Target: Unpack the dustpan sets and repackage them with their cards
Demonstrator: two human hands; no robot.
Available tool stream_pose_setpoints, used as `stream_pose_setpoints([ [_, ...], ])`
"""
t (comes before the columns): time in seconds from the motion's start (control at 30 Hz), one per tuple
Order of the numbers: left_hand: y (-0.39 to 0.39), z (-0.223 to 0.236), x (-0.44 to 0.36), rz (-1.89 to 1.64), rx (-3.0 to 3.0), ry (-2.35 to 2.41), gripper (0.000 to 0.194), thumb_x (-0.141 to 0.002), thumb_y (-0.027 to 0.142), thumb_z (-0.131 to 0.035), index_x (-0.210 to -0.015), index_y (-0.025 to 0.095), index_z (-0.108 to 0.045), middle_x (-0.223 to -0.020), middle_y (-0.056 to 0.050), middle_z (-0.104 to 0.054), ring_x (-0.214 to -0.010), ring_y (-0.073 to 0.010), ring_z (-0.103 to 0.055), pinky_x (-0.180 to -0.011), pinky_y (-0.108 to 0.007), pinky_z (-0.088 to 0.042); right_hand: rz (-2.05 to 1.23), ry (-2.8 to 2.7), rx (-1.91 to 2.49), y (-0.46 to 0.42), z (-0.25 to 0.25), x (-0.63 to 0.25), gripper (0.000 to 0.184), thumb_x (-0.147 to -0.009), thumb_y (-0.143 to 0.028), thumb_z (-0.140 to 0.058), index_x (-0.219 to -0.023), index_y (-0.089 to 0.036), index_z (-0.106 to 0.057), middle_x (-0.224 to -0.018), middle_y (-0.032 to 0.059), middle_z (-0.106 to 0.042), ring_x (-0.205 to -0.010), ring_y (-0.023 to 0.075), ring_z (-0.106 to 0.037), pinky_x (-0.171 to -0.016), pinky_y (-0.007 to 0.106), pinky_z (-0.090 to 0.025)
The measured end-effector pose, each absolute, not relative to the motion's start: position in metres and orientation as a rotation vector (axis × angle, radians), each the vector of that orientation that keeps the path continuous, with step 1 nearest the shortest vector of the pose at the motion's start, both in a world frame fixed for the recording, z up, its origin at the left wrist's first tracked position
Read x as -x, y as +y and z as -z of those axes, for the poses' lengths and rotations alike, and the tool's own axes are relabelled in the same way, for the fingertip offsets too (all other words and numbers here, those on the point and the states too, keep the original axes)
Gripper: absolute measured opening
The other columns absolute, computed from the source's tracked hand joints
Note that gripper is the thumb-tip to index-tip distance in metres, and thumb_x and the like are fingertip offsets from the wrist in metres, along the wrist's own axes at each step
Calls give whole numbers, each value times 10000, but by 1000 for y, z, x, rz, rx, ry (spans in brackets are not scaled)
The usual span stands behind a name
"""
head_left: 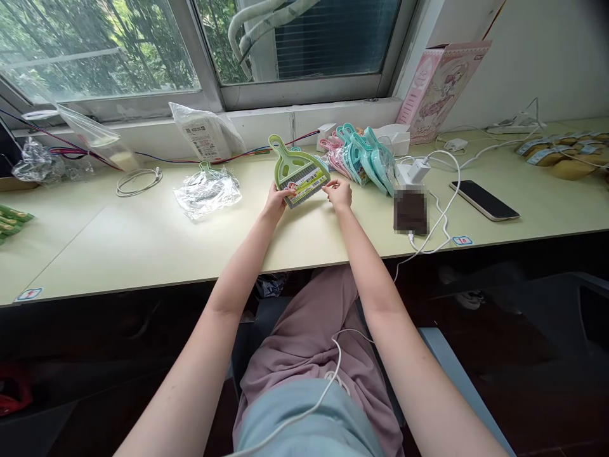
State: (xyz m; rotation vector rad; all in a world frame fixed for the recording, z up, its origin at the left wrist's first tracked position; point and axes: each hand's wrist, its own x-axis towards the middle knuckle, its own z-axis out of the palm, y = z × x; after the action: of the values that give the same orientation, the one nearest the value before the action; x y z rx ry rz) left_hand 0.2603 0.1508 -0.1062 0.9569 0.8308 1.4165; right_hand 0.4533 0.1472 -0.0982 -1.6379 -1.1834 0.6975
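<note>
A small green dustpan-and-brush set (295, 169) with a paper label across its lower edge is held just above the pale green desk (143, 241), handle pointing up and left. My left hand (275, 202) grips its lower left corner. My right hand (339, 192) pinches the label's right end with curled fingers. Right behind my right hand a pile of several teal and pink dustpan sets (361, 155) lies on the desk.
A crumpled clear plastic bag (207, 192) lies left of my hands, and more bags (205, 133) sit by the window sill. Right of me are a blurred dark object (410, 211), a white charger with cable (419, 170), a black phone (484, 200), a pink box (440, 82) and packaged snacks (561, 152).
</note>
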Motion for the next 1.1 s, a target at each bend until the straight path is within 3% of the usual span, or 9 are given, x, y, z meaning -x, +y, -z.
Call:
stream_pose_setpoints([
  [0.1, 152, 107, -260, -1422, -946, 822, 628, -496, 91, -774, -1070, 225, -555, -971, -27, -725, -1086, -284, -671, -968, -416, -549, -607, -1158, 1643, 150, 101, -454, 115, -782, -244, -685, -770, -221, -573, -716, -28, -612, -729, 147, -598, -749, 268, -461],
  [0.2, 152, 107, -260, -1434, -935, 797, 648, -506, 83, -772, -1103, 230, -566, -974, -24, -726, -1065, -277, -677, -970, -420, -545, -562, -1040, 1587, 152, 102, -455, 130, -859, -334, -616, -921, -234, -561, -790, -14, -633, -749, 146, -612, -735, 256, -475],
  [0.33, 150, 105, -261, -1449, -928, 759, 677, -511, 69, -768, -1141, 225, -577, -959, -22, -730, -1029, -268, -688, -967, -423, -543, -848, -936, 1381, 153, 100, -453, 346, -887, -568, -552, -1057, -268, -514, -910, 11, -666, -755, 140, -629, -637, 229, -520],
  [0.4, 148, 104, -262, -1436, -949, 743, 688, -519, 71, -763, -1164, 219, -576, -965, -26, -733, -1019, -261, -692, -964, -419, -542, -1054, -920, 1247, 153, 98, -450, 397, -852, -595, -606, -1056, -267, -514, -942, 26, -679, -781, 141, -644, -633, 232, -550],
  [0.5, 144, 103, -264, -1398, -1000, 700, 705, -538, 87, -767, -1203, 217, -575, -979, -32, -738, -1001, -249, -699, -966, -415, -540, -1282, -903, 1087, 150, 97, -445, 330, -846, -476, -679, -1025, -250, -517, -929, 24, -702, -796, 142, -674, -673, 253, -591],
  [0.7, 141, 102, -265, -1352, -1020, 687, 719, -547, 94, -774, -1230, 203, -582, -972, -48, -744, -1016, -273, -705, -1006, -450, -520, -1368, -780, 1040, 147, 99, -448, 196, -817, -146, -679, -917, -229, -531, -873, -21, -721, -783, 102, -705, -766, 228, -622],
  [0.87, 143, 103, -264, -1358, -1011, 695, 739, -555, 93, -751, -1261, 210, -569, -968, -43, -745, -1014, -281, -710, -1005, -474, -525, -1376, -797, 1006, 146, 99, -449, 290, -744, -151, -756, -914, -241, -538, -869, -38, -723, -799, 109, -715, -800, 258, -636],
  [1.1, 143, 103, -265, -1339, -1008, 670, 729, -559, 122, -768, -1256, 196, -566, -1024, -58, -749, -1059, -280, -702, -1032, -455, -513, -1384, -776, 1010, 144, 98, -449, 254, -787, -149, -713, -869, -241, -490, -882, -42, -719, -774, 90, -709, -797, 227, -626],
])
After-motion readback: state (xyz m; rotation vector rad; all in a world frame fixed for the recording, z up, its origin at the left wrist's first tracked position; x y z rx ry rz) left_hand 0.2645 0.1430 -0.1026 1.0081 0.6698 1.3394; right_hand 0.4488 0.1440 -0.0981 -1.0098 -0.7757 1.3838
